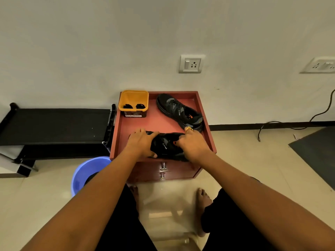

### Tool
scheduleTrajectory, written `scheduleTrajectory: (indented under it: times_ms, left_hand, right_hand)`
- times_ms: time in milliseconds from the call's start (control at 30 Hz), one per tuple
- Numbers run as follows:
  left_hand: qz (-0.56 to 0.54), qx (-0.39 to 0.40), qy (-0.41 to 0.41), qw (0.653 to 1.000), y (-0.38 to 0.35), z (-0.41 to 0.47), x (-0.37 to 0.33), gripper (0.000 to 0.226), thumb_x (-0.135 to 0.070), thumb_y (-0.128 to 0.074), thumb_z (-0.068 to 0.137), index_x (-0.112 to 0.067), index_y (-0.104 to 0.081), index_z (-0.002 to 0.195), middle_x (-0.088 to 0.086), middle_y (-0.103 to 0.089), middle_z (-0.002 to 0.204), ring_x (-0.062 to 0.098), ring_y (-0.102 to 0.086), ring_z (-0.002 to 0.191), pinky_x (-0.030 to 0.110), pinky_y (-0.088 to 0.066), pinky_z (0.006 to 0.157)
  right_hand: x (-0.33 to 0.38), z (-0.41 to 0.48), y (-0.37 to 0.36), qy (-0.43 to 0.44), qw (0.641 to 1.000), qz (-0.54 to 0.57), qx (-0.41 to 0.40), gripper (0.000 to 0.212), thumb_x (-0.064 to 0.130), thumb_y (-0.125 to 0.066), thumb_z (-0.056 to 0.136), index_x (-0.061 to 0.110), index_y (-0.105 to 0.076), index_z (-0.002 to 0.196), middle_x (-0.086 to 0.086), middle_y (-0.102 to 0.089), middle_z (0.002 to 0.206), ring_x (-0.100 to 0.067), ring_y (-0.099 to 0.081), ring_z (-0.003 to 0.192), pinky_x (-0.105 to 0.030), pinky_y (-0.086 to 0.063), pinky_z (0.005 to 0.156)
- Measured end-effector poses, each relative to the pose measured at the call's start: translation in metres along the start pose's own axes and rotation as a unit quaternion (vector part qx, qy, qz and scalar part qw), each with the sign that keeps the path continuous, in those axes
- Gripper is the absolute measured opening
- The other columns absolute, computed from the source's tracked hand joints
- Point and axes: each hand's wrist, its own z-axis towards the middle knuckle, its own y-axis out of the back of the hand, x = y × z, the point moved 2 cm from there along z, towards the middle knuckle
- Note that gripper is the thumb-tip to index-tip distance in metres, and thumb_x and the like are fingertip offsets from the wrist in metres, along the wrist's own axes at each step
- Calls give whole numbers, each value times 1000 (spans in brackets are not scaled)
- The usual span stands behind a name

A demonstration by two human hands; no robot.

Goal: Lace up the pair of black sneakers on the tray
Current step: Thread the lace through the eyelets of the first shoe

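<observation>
Sneakers, black, two in number, lie on the red tray (204,113) that forms the raised-rim top of a small drawer cabinet (179,172) standing against the wall.

Near sneaker (167,144): lies across the tray's front edge, on its side, with a small white logo facing up. Both hands are on it. The left hand (140,142) covers its left end, fingers curled over the upper and thumb at the front edge; its grip is closed around that end. The right hand (193,144) presses on the right end, fingers bent onto the shoe; a gold ring (189,128) shows on one finger. Whether a lace is pinched in the right grip cannot be told.

Far sneaker (178,111): rests at the tray's back right corner, sole down, set diagonally with toe toward the back edge and heel toward the right edge. It shows grey panels and laces through its eyelets. It is apart from both hands.

Yellow tub (133,103): stands at the tray's back left corner and holds two small black bundles (134,106); what they are cannot be told.

Beside the cabinet on the floor: a blue bucket (85,173) at the front left, and a low black rack (54,127) along the wall to the left.
</observation>
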Motion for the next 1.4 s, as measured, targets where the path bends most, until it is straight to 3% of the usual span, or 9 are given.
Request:
scheduleTrajectory:
  times_ms: [167, 300, 433, 667, 767, 933, 1133, 1300, 1400]
  left_hand:
    - [-117, -57, -11, 991, -8, -5, 18, 94, -53, -87, 65, -25, -39, 141, 10, -43, 144, 34, -44, 132, 49, -48, 98]
    - [-232, -42, 8, 972, -18, -7, 19, 83, -53, -90, 65, -24, -34, 119, -1, -59, 110, 25, -64, 96, 39, -52, 73]
    - [-273, -63, 47, 959, -30, -6, 18, 101, -62, -88, 63, -26, -30, 137, 5, -57, 131, 28, -62, 113, 44, -56, 90]
    - [-311, -77, 98, 942, -46, 11, 18, 98, -69, -84, 64, -29, -37, 141, 5, -54, 130, 27, -60, 113, 42, -56, 90]
    - [-341, -88, 108, 930, -49, 15, 13, 99, -73, -84, 61, -31, -39, 139, 4, -53, 126, 27, -59, 113, 44, -56, 89]
    - [-365, -81, 108, 921, -46, 24, 16, 115, -84, -77, 55, -36, -39, 152, 3, -52, 124, 22, -55, 112, 40, -54, 91]
    - [-505, -123, 113, 847, -38, 47, 52, 20, -19, -79, 90, -25, -77, 109, -4, -72, 91, 14, -69, 86, 35, -61, 84]
    - [-627, -130, 139, 755, -35, 69, 40, 10, -6, -73, 93, -12, -74, 86, 1, -69, 70, 8, -59, 57, 19, -49, 52]
    - [-640, -122, 133, 747, -23, 82, 26, 13, -15, -77, 92, -3, -72, 89, 2, -69, 69, 6, -57, 51, 20, -46, 49]
  right_hand:
    - [-28, 33, 25, 55, 994, -48, -80, 12, 15, -68, 95, 20, -75, 104, 2, -71, 102, -29, -55, 118, -40, -43, 85]
    - [-42, 78, 35, 137, 977, -92, -138, 7, 14, -74, 87, 20, -77, 86, 4, -67, 85, -30, -62, 103, -34, -35, 62]
    - [-40, 130, 25, 188, 970, -74, -136, 10, 10, -69, 92, 15, -78, 90, 1, -67, 92, -33, -56, 110, -36, -45, 60]
    - [-42, 169, -25, 143, 981, 68, -108, 16, 8, -71, 91, 20, -80, 98, 7, -71, 109, -26, -45, 109, -43, -52, 62]
    - [-48, 173, -43, 91, 968, 184, -142, 36, -12, -71, 79, 21, -81, 89, 8, -76, 111, -27, -55, 107, -44, -55, 81]
    - [-50, 127, -42, -77, 850, 473, -221, 35, -12, -67, 89, 15, -81, 106, 4, -78, 110, -8, -72, 104, -22, -54, 97]
    - [-42, 104, -68, -44, 848, 500, -171, 46, -11, -70, 89, 17, -74, 125, 7, -67, 121, -3, -69, 86, -10, -52, 86]
    - [-45, 121, -69, -12, 860, 499, -104, 39, 2, -78, 90, 24, -75, 121, 12, -65, 121, -6, -67, 74, -14, -54, 78]
    - [-48, 122, -78, -24, 837, 540, -84, 34, 6, -76, 93, 26, -75, 120, 3, -69, 108, -13, -70, 67, -28, -62, 73]
